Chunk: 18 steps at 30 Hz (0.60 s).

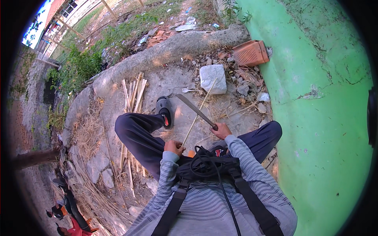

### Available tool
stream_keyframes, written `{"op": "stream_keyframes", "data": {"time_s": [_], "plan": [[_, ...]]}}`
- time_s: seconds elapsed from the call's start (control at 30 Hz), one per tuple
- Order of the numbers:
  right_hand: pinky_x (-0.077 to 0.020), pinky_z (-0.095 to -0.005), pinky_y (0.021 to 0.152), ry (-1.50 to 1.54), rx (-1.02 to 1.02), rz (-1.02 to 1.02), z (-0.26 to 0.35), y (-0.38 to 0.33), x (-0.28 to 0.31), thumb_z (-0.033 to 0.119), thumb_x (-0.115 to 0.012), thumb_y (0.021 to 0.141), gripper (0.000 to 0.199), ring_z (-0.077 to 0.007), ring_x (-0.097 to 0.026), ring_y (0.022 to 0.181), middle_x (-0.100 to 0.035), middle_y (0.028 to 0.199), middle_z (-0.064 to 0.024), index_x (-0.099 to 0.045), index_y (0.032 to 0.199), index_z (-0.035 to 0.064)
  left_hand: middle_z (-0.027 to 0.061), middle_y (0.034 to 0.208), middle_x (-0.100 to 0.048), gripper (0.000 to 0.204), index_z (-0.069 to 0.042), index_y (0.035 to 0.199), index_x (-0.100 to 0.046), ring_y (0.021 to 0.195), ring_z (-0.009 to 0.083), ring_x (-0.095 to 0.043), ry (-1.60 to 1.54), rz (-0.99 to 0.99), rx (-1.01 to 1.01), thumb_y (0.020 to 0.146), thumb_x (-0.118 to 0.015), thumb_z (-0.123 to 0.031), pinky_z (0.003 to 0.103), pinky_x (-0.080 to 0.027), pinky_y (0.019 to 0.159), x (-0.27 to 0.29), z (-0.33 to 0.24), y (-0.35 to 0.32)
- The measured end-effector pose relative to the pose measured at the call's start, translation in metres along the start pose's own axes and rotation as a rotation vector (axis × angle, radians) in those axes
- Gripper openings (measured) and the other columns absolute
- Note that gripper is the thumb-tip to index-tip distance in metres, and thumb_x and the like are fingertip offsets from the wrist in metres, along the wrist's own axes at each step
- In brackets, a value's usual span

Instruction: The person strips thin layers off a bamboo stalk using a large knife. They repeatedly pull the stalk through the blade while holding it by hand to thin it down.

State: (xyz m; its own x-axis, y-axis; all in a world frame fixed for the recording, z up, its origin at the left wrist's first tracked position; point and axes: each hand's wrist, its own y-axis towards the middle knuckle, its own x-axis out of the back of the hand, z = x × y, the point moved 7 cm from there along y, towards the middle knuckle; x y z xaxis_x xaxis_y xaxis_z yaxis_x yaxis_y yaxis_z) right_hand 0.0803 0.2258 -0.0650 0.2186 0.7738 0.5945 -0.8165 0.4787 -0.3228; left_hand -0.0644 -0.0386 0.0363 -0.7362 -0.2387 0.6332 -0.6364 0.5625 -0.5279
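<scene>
My right hand [222, 130] grips the handle of a long dark knife [193, 108], its blade pointing up and left across a thin bamboo strip [198, 111]. My left hand [174, 147] holds the near end of that strip, just above my knees. The strip runs away from me toward a white stone block [213, 78] and its far tip rests against the block. I sit on the ground with my left leg stretched out, the foot in a dark sandal [165, 111].
A bundle of split bamboo sticks [132, 94] lies left of the sandal, and more sticks lie by my left thigh. A green wall [323, 118] rises on the right. An orange clay brick [251, 53], rubble and dry grass ring the concrete patch.
</scene>
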Motion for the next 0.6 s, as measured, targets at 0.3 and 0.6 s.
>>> {"op": "stream_keyframes", "data": {"time_s": [0.3,0.6], "plan": [[-0.0528,-0.04,0.066,0.075,0.074,-0.074,0.024,-0.014,0.01,0.039,-0.073,0.087,0.04,-0.0322,-0.069,0.068,-0.069,0.073,-0.017,-0.069,0.099,0.0009,0.0118,0.079,-0.075,0.032,-0.003,0.102,-0.076,0.068,0.022,-0.073,-0.146,-0.221,-0.149,0.073,-0.083,-0.017,0.034,-0.057,0.066,0.014,-0.036,0.007],[-0.0545,-0.0428,0.07,0.057,0.042,-0.029,0.015,-0.014,0.0,0.041,-0.071,0.087,0.039,-0.0356,-0.069,0.072,-0.07,0.075,-0.0176,-0.069,0.096,0.0025,0.0174,0.086,-0.073,0.036,0.0,0.109,-0.067,0.066,0.0287,-0.072,0.007,-0.096,-0.108,0.086,-0.076,-0.025,0.04,-0.057,0.069,-0.034,-0.009,0.043]]}}
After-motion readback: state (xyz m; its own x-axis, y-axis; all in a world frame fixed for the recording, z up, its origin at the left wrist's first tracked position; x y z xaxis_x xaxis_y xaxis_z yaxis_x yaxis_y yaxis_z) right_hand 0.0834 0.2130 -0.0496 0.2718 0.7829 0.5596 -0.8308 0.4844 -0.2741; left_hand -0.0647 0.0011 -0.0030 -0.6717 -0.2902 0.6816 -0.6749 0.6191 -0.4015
